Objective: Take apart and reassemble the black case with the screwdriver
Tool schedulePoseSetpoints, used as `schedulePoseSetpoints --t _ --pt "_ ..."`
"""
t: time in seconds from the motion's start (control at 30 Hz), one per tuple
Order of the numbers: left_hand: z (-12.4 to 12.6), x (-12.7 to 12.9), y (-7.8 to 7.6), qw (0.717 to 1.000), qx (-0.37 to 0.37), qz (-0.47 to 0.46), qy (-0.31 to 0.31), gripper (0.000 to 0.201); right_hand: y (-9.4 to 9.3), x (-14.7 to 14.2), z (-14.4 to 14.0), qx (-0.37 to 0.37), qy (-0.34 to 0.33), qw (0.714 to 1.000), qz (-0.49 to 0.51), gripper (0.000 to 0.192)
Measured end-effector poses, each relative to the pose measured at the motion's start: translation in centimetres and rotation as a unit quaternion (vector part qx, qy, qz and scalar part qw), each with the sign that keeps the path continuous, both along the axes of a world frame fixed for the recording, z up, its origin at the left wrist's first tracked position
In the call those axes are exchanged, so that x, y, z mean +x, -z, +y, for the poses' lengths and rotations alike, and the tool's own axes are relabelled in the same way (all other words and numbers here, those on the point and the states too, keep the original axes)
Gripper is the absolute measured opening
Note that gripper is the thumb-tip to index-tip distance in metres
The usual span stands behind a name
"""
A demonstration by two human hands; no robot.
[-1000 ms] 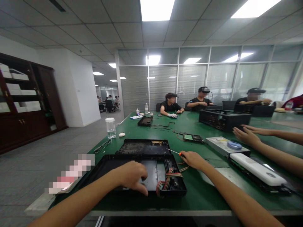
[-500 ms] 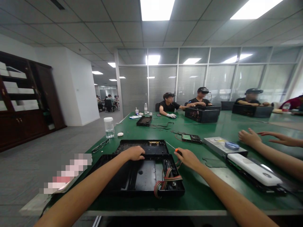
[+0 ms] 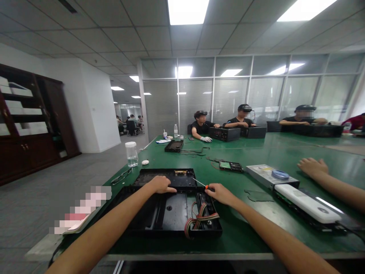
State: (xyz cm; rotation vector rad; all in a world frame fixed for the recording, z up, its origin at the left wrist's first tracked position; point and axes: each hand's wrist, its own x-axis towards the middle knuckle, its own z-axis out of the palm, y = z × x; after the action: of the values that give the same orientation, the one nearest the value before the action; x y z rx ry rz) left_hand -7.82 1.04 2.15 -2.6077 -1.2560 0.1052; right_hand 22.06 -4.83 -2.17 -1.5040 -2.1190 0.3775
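Note:
A black case (image 3: 173,217) lies open in front of me, with bundled striped ribbon cables (image 3: 199,219) at its right side. Behind it is a flat black panel (image 3: 159,175) bearing a small brass-coloured part (image 3: 180,173). My left hand (image 3: 160,185) is closed at the edge where panel and case meet, its fingers curled over the panel and partly hidden. In my right hand (image 3: 224,193) is a screwdriver (image 3: 207,187) with an orange and black handle. Its thin shaft points left over the panel's right end.
To the right stand a metal box (image 3: 264,175) with a blue roll (image 3: 280,174) and a white device (image 3: 308,203). Another person's forearm (image 3: 336,180) rests beyond. A circuit board unit (image 3: 230,166), a jar (image 3: 131,154) and glasses (image 3: 121,177) lie around. Co-workers handle black cases (image 3: 225,134) opposite.
My right hand and the screwdriver have moved left, bringing the shaft over the panel. The panel has shifted slightly left. Across the table, the co-workers' cases have turned or moved.

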Motion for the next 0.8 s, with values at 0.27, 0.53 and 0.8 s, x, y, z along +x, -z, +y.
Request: schedulePoseSetpoints --t 0.27,0.53,0.8 --pt "0.9 0.5 1.0 0.997 0.007 -0.041 0.057 0.04 0.0 0.1 0.6 0.02 0.023 1.0 0.005 0.03" --pt "0.1 2.1 0.6 0.974 0.034 -0.085 0.207 0.034 0.2 0.4 0.2 0.02 0.001 0.999 0.027 0.036" --pt "-0.4 3.6 1.1 0.935 0.145 0.01 0.323 0.013 0.0 0.3 0.0 0.023 -0.008 0.999 0.043 0.037"
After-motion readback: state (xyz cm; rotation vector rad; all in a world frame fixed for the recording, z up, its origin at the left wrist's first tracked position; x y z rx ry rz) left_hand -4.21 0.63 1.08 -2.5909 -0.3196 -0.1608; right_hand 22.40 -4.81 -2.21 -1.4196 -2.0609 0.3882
